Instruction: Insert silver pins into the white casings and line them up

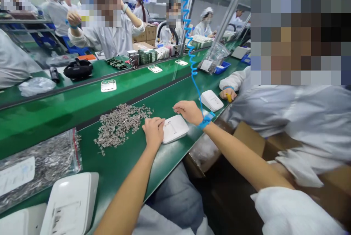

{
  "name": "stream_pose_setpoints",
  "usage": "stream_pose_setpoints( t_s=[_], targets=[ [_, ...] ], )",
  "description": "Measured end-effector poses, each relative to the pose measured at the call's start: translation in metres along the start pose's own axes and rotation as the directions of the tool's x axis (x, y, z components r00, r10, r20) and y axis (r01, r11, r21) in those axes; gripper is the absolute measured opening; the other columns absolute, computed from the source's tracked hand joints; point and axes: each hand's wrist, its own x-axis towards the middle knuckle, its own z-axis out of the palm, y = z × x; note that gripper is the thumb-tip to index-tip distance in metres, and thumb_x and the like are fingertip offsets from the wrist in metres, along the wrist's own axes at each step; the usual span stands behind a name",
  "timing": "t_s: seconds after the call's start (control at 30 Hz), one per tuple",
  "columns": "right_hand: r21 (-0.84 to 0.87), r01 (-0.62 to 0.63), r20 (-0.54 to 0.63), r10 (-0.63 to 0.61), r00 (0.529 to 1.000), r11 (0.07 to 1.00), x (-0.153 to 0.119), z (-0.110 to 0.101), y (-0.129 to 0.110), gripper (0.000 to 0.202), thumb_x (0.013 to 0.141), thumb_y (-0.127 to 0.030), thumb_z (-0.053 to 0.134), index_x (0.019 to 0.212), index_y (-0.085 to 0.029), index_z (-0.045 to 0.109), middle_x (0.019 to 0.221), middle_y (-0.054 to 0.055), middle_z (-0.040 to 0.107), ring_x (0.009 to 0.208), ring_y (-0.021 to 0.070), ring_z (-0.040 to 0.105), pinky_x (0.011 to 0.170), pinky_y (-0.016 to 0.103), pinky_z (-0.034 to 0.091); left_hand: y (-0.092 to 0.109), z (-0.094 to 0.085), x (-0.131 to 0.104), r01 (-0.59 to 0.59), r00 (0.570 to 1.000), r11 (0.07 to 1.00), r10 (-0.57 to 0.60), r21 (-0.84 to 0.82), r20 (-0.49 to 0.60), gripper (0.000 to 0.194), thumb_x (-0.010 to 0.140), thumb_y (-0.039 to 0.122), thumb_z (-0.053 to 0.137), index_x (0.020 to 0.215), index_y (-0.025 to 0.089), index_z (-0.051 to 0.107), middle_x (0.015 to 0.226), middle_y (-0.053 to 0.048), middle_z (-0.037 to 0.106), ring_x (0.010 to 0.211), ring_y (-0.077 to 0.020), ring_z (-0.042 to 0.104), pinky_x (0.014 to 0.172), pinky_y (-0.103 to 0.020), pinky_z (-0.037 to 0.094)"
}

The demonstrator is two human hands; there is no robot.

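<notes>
A white plastic housing (179,128) lies on the green work surface, with a rectangular recess and small metal pieces on its upper face. My left hand (154,131) holds it by its left edge, fingers bent over the rim. Just beyond its far edge hovers my right hand (189,112), wearing a blue wrist strap (206,120). Its fingers are curled and pressed together; whatever is in them is too small or hidden. Loose small metal parts (120,123) form a wide pile left of my left hand.
A coiled blue cord (189,41) hangs down near my right wrist. Another white housing (211,100) stands beside a co-worker's hand (228,94). At lower left are a bag of metal parts (55,154) and more housings (71,200). The green belt (131,85) carries white pieces.
</notes>
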Motion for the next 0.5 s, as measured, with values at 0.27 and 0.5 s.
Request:
stream_pose_setpoints(
  t_s=[0.27,0.5],
  targets=[
    [-0.231,0.042,0.146,-0.008,0.989,0.972,-0.029,0.000,-0.052,0.016,0.093,-0.011,0.056,0.101,-0.015,0.070,0.098,0.009,0.075,0.090,0.0210,0.070,0.080,0.031,0.053,0.000,-0.003,0.000,0.036,0.998,0.994,-0.040,-0.100,-0.038,0.015,0.089,0.019,0.062,0.089,0.026,0.076,0.105,-0.002,0.075,0.108,-0.0254,0.054,0.091,-0.040,0.037],
    [-0.169,0.009,0.174,0.021,0.985,0.986,-0.022,0.016,-0.063,0.014,0.093,-0.013,0.057,0.090,-0.016,0.070,0.098,0.008,0.073,0.091,0.0220,0.064,0.084,0.035,0.050,-0.001,-0.002,0.002,0.072,0.997,0.993,-0.073,-0.090,0.001,0.011,0.088,0.021,0.064,0.084,0.025,0.074,0.094,-0.003,0.073,0.106,-0.0253,0.054,0.087,-0.039,0.037]
  ],
)
